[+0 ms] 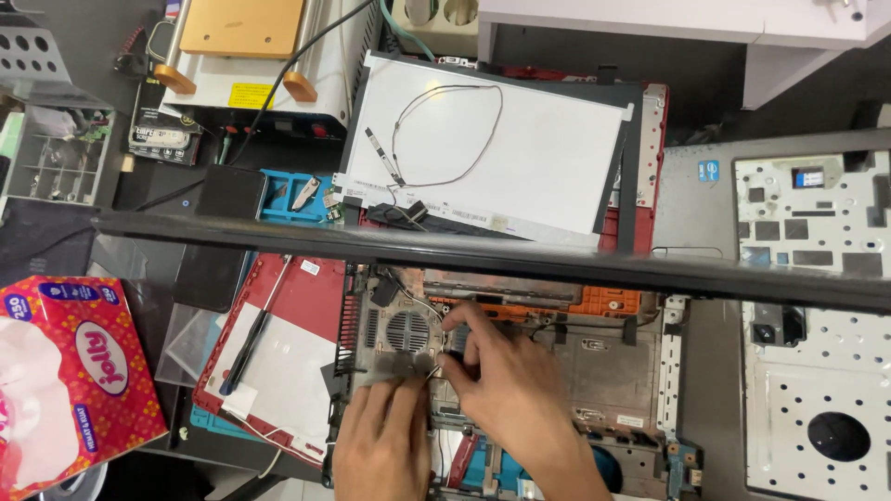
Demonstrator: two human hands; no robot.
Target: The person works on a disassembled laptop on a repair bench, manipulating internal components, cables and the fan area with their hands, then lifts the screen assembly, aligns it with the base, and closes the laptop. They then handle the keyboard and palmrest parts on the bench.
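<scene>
1. The laptop base [594, 371] lies opened on the bench, just below a long dark bar [464, 249] that crosses the view. Its round fan [406, 331] sits at the near left corner.
2. The left hand [382, 441] rests flat on the base's front edge, fingers nearly straight and together, pressing down beside the fan; it grips nothing that shows.
3. The right hand [506, 380] reaches in from the right, its fingertips [455, 320] curled and pinched close at a thin wire [429, 306] just right of the fan. Whether they truly clasp the wire I cannot tell.
4. Handling, as a judgement: the wire looks light, limp and easily torn, so it is best taken near its plug, not mid-length. The base looks stiff but thin plastic, best steadied at its rim.
5. Around it: a white panel [520, 158] with looped cables behind, a red lid [278, 343] with a screwdriver [249, 348] on it at left, a tissue box [74, 371] far left.
</scene>
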